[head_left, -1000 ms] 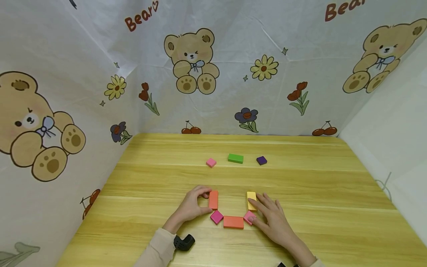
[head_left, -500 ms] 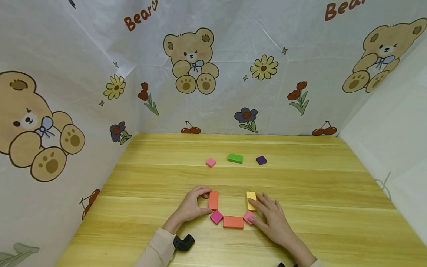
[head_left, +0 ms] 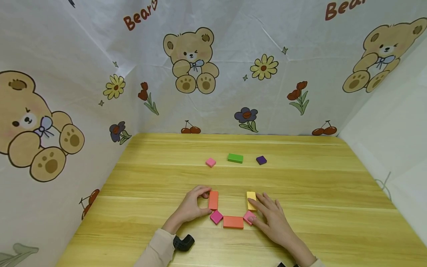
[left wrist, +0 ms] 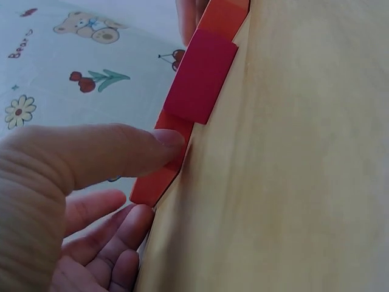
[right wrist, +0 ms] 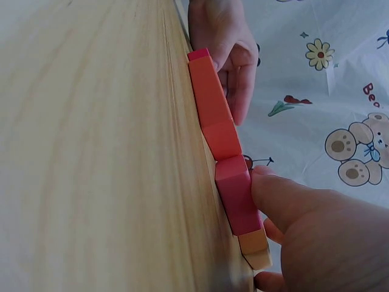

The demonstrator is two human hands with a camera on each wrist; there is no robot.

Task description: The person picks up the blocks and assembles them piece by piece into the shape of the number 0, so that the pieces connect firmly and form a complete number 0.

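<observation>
At lower centre of the frame, a crosswise orange block [head_left: 233,222] lies on the tabletop [head_left: 317,178] between a magenta block [head_left: 216,217] and a pink block [head_left: 249,217]. Just beyond, the left hand [head_left: 191,206] pinches a lengthwise orange block [head_left: 213,200]; the right hand [head_left: 275,221], loosely spread, touches the pink block with its thumb and a yellow block [head_left: 251,195] with its fingers. Farther up sit small pink [head_left: 211,162], green [head_left: 235,158] and purple [head_left: 261,160] blocks, before a bear-print cloth [head_left: 223,74].
</observation>
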